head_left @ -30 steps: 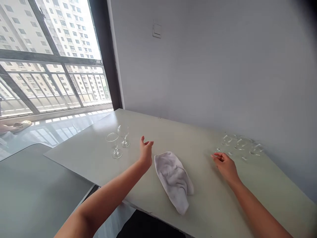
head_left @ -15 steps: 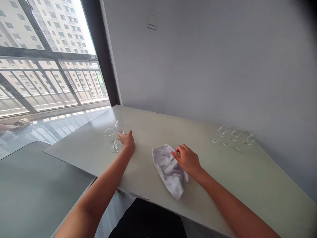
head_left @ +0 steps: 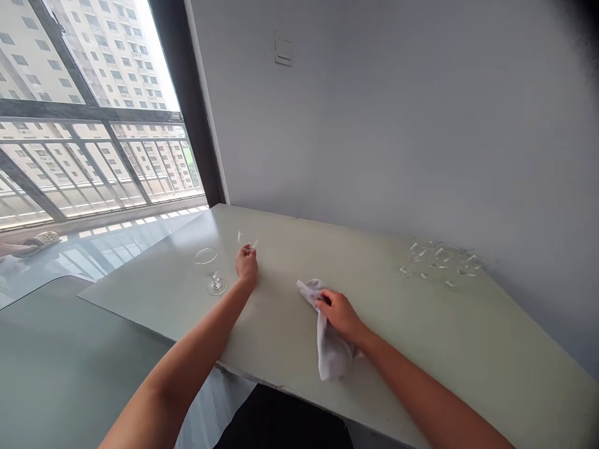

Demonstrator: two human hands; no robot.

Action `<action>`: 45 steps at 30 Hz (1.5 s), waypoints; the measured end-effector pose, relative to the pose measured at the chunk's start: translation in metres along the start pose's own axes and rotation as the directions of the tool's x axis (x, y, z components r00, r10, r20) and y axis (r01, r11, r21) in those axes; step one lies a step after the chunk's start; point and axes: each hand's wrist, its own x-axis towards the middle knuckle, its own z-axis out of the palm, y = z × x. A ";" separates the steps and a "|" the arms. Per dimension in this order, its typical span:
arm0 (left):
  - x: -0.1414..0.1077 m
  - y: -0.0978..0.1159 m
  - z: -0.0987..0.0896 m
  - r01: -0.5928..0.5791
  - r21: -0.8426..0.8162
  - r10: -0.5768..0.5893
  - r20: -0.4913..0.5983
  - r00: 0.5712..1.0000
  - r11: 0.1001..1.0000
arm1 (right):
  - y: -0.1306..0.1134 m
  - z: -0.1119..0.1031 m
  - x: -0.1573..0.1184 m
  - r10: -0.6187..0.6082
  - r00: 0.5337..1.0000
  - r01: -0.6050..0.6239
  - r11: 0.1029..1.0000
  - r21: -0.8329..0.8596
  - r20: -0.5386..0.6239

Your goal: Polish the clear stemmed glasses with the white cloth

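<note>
My left hand (head_left: 246,264) is closed around the lower part of a clear wine glass (head_left: 246,238), whose bowl shows above my fingers. Left of that hand a second wine glass (head_left: 216,284) stands upright on the pale table, apart from my fingers. My right hand (head_left: 340,313) pinches a white cloth (head_left: 334,358) near its upper part, and the cloth hangs down in folds toward the table's front edge. The stem and foot of the held glass are hidden by my hand.
Several clear glasses (head_left: 442,257) are grouped at the table's far right near the wall. The pale table (head_left: 281,324) has its near edge in front of my dark-clothed lap. A grey-green surface (head_left: 79,368) adjoins at left. Part of another person's hand (head_left: 14,249) shows at the far left.
My left hand has closed on the farther wine glass and moved it right, away from the other one. My right hand has gripped the cloth and gathered it up.
</note>
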 end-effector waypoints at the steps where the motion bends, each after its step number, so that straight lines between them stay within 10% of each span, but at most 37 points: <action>1: -0.008 0.004 0.004 -0.050 0.013 0.049 0.067 0.997 0.999 | 0.005 -0.010 0.006 0.109 0.992 -0.089 0.964 0.249 -0.068; 4: -0.036 0.020 0.022 -0.247 0.029 0.233 0.230 0.945 0.969 | 0.016 -0.040 0.020 0.346 0.915 -0.104 0.696 0.710 -0.206; 6: -0.052 0.030 0.035 -0.479 0.034 0.445 0.316 0.838 0.877 | 0.020 -0.058 0.022 0.388 0.872 -0.027 0.647 0.762 -0.299; 10: -0.075 0.034 0.057 -0.795 0.044 0.708 0.428 0.562 0.605 | 0.020 -0.080 0.016 0.321 0.827 0.150 0.665 0.732 -0.461; 16: -0.087 0.023 0.062 -0.862 0.055 0.741 0.485 0.464 0.504 | 0.007 -0.065 0.001 0.196 0.720 0.173 0.878 0.446 -0.665; 23: -0.085 0.027 0.054 -0.890 0.080 0.727 0.547 0.416 0.449 | -0.013 -0.041 -0.011 0.038 0.977 0.043 0.929 0.368 -0.211; 28: -0.086 0.031 0.048 -0.915 -0.072 0.719 0.644 0.261 0.397 | -0.017 -0.056 -0.014 0.012 0.952 -0.218 0.731 0.647 0.307; 37: -0.089 0.034 0.045 -0.871 -0.157 0.672 0.703 0.233 0.466 | -0.002 -0.051 -0.009 0.158 0.974 -0.222 0.498 0.838 0.165; 41: -0.088 0.038 0.038 -0.763 -0.198 0.599 0.746 0.290 0.616 | -0.009 -0.063 -0.018 0.034 0.979 -0.145 0.813 0.564 0.203; 45: -0.083 0.046 0.030 -0.510 -0.227 0.321 0.942 0.102 0.830 | -0.011 -0.072 -0.023 -0.027 0.948 -0.082 0.942 0.324 0.318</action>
